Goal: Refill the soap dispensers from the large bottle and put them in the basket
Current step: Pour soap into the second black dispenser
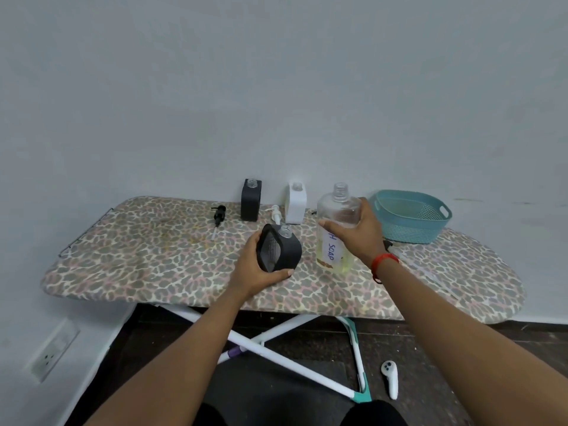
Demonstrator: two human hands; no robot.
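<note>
Fingers [257,241] of the left hand [246,273] curl round a tilted black dispenser [284,252] at frame centre. Just right of it, the right hand [359,236] grips the capless, upright large bottle [337,207] over the ironing board [153,256]. Farther right sits the teal basket [408,230].

Pale grey wall [276,87], leopard-print ironing board [153,256]; dark floor [430,348], wall socket [50,353]

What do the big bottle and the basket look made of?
The bottle looks like clear, glossy plastic: the yellowish soap at its bottom shows through. The basket looks like matte teal plastic, moulded with perforated walls and cut-out handles.
</note>
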